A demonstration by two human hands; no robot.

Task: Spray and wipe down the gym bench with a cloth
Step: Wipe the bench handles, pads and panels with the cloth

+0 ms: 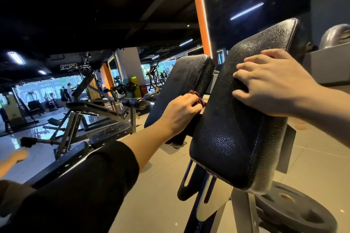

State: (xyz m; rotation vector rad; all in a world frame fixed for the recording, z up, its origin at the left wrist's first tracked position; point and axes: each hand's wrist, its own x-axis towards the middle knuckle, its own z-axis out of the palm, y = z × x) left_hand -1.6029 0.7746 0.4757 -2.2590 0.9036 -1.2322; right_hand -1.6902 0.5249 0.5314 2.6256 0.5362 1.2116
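Left hand (181, 108), reaching out of a black sleeve (79, 181), grips a dark red cloth (197, 96) in the gap between two black padded cushions of a gym bench — its fingers are curled round the bunched fabric, which touches the inner edge of the left pad (181, 83). Right hand (272, 83) rests on the upper face of the right pad (244, 125), fingers spread and bent at the tips, pressing the textured vinyl and holding nothing. Both pads stand tilted on a metal frame (200, 200) above a pale tiled floor (162, 191). A grey weight plate (295, 212) lies on the floor just beside the frame, at lower right. Farther back — other benches and machines (85, 106), an orange pillar (200, 15) and bright windows (37, 89) under a dark ceiling with strip lights.
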